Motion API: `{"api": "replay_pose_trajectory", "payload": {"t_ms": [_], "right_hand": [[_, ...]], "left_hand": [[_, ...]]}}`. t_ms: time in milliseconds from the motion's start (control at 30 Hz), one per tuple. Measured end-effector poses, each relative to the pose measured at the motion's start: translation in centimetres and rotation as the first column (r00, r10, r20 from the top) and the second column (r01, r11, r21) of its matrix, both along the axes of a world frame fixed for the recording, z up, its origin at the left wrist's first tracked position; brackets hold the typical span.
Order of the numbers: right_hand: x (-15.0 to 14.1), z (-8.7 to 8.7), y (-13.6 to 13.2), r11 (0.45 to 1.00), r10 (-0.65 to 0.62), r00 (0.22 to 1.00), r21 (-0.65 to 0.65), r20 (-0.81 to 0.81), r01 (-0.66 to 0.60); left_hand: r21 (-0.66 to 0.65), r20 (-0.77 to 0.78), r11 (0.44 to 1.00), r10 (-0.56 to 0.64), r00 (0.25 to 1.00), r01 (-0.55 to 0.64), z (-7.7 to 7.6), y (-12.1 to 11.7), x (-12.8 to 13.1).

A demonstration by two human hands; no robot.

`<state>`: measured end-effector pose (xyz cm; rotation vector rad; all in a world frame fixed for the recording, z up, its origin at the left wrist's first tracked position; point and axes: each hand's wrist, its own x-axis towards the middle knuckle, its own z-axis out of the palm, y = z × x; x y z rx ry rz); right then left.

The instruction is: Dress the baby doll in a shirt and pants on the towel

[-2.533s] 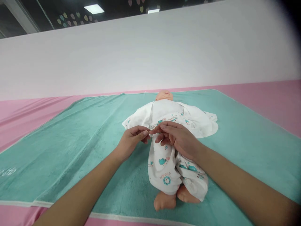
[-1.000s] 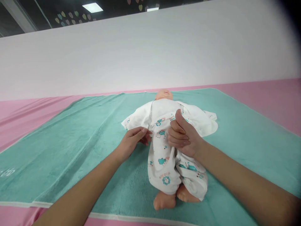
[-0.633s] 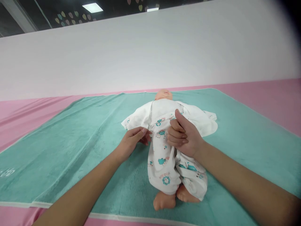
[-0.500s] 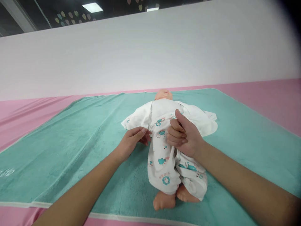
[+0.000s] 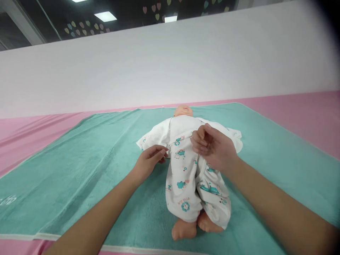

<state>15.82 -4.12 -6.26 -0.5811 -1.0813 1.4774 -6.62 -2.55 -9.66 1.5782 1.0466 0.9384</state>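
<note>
A baby doll point(image 5: 183, 110) lies on its back, feet towards me, in a white top point(image 5: 183, 124) and white trousers point(image 5: 183, 173) printed with teal and pink figures. Its bare feet point(image 5: 184, 229) stick out of the trouser legs. My left hand point(image 5: 151, 159) is at the left side of the trousers' waist, thumb and fingers drawn together; what lies between the fingertips is hidden. Over the right side of the waist is my right hand point(image 5: 212, 146), its fingers curled inward and thumb bent near the index finger. I see nothing inside it. It covers part of the waistband.
Under the doll is a teal blanket point(image 5: 79, 177) with a pale edge and some folds. It lies on a pink surface point(image 5: 305, 117). A white wall point(image 5: 170, 67) rises behind, topped by dark glass with heart decorations.
My right hand has turned slightly; its raised thumb has come down towards the curled fingers, which have loosened a little. My left hand stays by the waist. The view has tilted up slightly.
</note>
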Motion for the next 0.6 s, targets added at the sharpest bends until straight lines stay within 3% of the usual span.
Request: {"api": "replay_pose_trajectory", "payload": {"t_ms": [67, 133, 167, 200, 233, 300, 367, 467, 600], "right_hand": [[1.4, -0.3, 1.0, 0.968, -0.242, 0.956, 0.107, 0.164, 0.227], [2.9, -1.3, 2.3, 0.849, -0.526, 0.782, 0.254, 0.334, 0.463], [3.7, -2.1, 3.0, 0.781, -0.624, 0.665, 0.348, 0.410, 0.518], [4.5, -2.9, 3.7, 0.749, -0.663, 0.583, 0.421, 0.471, 0.512], [5.2, -3.7, 4.3, 0.761, -0.648, 0.558, 0.444, 0.518, 0.472], [6.4, -5.1, 5.3, 0.808, -0.589, 0.582, 0.398, 0.560, 0.435], [7.5, -6.0, 5.9, 0.867, -0.499, 0.662, 0.325, 0.559, 0.378], [8.5, -6.7, 6.3, 0.929, -0.368, 0.763, 0.246, 0.531, 0.277], [9.0, -6.7, 6.5, 0.960, -0.274, 0.818, 0.194, 0.506, 0.202]], "left_hand": [[0.087, -0.079, 0.994, 0.078, 0.994, -0.071, -0.1, 0.3, 0.4], [0.189, -0.128, 0.974, 0.151, 0.980, -0.125, -0.1, 0.8, 1.2], [0.239, -0.137, 0.962, 0.170, 0.976, -0.134, 0.0, 1.0, 1.8], [0.285, -0.141, 0.950, 0.173, 0.975, -0.127, 0.1, 1.3, 2.5], [0.330, -0.147, 0.938, 0.166, 0.975, -0.109, 0.4, 1.7, 3.1], [0.403, -0.178, 0.913, 0.140, 0.974, -0.057, 1.1, 2.5, 4.4], [0.411, -0.247, 0.912, 0.110, 0.963, 0.001, 2.0, 3.5, 5.3], [0.310, -0.315, 0.948, 0.029, 0.949, 0.074, 3.3, 4.9, 5.7], [0.209, -0.327, 0.966, -0.076, 0.942, 0.151, 4.0, 5.7, 5.1]]}}
